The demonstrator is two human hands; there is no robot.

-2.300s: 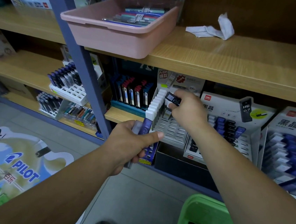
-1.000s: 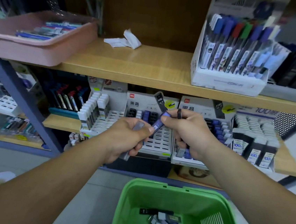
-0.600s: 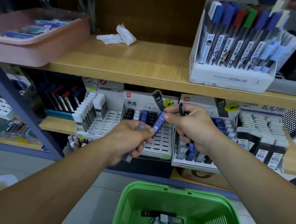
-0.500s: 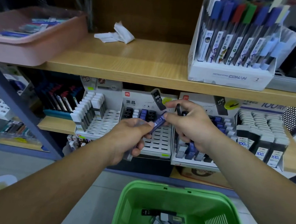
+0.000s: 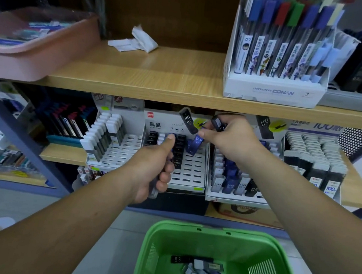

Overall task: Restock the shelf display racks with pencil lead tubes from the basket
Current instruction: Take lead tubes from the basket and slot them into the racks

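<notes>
The blue lead tube [image 5: 195,144] drawn clear of the left hand [image 5: 152,167]
The right hand [image 5: 231,140] pinches it above the middle display rack [image 5: 194,171]; the left stays curled round spare tubes [image 5: 153,192].

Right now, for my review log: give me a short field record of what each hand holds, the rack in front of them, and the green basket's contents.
left hand: grips a bundle of lead tubes, thumb up
right hand: pinches a tilted blue lead tube marked 0.7; a small black tube sits between its fingers too
rack: white slotted display rack, some black tubes in, many slots empty
basket: green plastic basket below the hands, a few loose lead tubes inside
</notes>
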